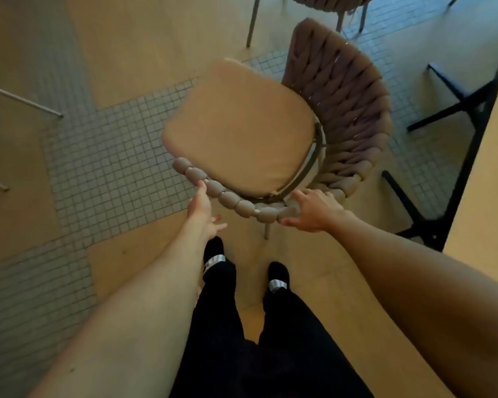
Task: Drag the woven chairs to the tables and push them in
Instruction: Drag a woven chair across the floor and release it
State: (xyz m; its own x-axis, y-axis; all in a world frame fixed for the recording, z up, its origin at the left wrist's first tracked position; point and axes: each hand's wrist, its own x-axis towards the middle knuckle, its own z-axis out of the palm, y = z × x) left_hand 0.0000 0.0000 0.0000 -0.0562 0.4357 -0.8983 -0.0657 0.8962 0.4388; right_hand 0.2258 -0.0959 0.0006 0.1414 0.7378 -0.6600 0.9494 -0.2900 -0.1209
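Two hands on the woven chair's bumpy front edge

The woven chair (pixel 270 133) stands on the tiled floor (pixel 104 156), just left of a table (pixel 489 156) with black legs, its tan cushion (pixel 242 127) on top. The right hand (pixel 314 211) curls its fingers round the padded front rim. The left hand (pixel 203 209) touches the rim with its thumb, its other fingers spread loose below. Another chair (pixel 328 4) stands farther back
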